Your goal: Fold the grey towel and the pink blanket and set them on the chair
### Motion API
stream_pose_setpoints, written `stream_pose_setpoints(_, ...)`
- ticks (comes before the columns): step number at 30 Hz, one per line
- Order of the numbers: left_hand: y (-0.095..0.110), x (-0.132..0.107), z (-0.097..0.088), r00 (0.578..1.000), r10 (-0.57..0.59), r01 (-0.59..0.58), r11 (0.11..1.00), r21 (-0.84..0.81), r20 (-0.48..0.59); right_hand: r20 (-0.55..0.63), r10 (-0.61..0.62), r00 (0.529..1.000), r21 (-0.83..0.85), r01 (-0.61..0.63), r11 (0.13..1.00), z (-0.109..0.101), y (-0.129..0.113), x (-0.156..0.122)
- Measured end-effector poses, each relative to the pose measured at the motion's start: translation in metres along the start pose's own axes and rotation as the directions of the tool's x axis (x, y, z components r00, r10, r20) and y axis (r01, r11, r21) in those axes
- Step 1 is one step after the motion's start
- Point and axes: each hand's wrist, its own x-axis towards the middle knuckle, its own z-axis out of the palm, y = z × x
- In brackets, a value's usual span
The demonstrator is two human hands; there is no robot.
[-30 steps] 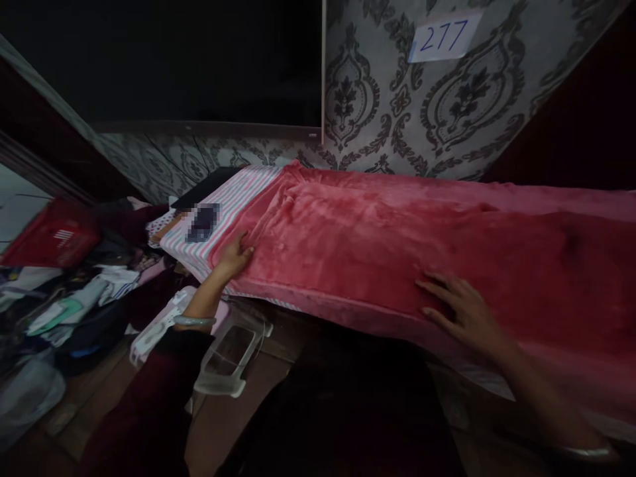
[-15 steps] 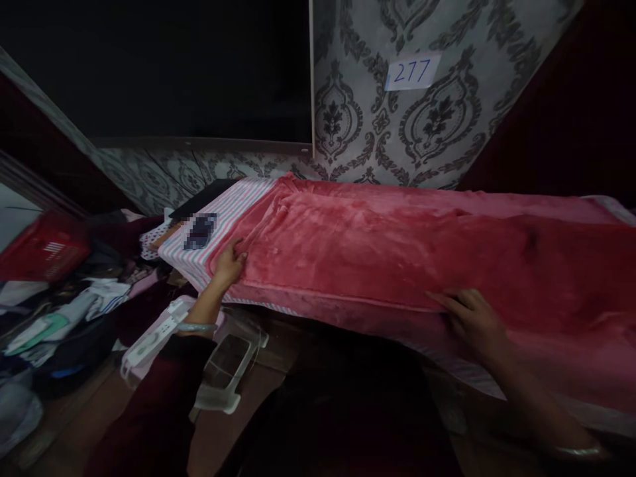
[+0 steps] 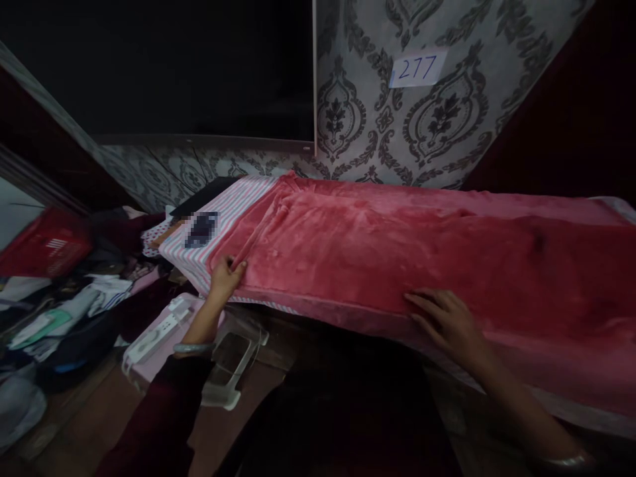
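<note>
A red plush blanket (image 3: pixel 338 258) lies spread over a long surface, with some creases near its left end. My left hand (image 3: pixel 224 281) is at the blanket's near left corner, thumb and fingers closed on its edge. My right hand (image 3: pixel 450 324) rests on the blanket's near edge, fingers stretched out and thumb apart, gripping nothing. Under the blanket a striped cloth (image 3: pixel 246 199) shows at the left end. A dark, pixelated object (image 3: pixel 201 230) lies on that cloth.
A large black screen (image 3: pixel 199 73) hangs on the patterned wall (image 3: pixel 342 112) behind. Below my left arm stand a pink case (image 3: pixel 159 331) and a clear plastic frame (image 3: pixel 238 371). Clothes (image 3: pixel 94 298) and a red bag (image 3: pixel 47 242) are heaped at the left.
My right hand has slid left along the blanket's near edge, its fingers more spread. My left hand has moved slightly down and its fingers have drawn together on the corner.
</note>
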Motion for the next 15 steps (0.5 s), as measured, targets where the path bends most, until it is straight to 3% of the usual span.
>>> stream_pose_setpoints(3, 0.001, -0.002, -0.002, 0.999, -0.038, 0.039, 0.999, -0.018, 0.038, -0.036, -0.033, 0.999, 0.037, 0.034, 0.999, 0.014, -0.002, 0.009)
stream_pose_setpoints(7, -0.001, -0.002, -0.005, 0.992, -0.056, 0.067, 0.992, -0.108, 0.109, 0.000, 0.036, 0.999, -0.003, -0.036, 0.999, 0.020, 0.006, 0.003)
stream_pose_setpoints(11, -0.009, 0.000, -0.010, 0.986, -0.052, 0.079, 0.982, -0.169, 0.160, 0.062, 0.093, 0.994, -0.015, -0.092, 0.996, 0.011, 0.012, -0.004)
stream_pose_setpoints(15, -0.012, 0.016, -0.014, 0.979, -0.012, 0.028, 0.997, -0.073, 0.206, 0.146, 0.092, 0.985, 0.006, -0.093, 0.996, -0.002, 0.011, 0.023)
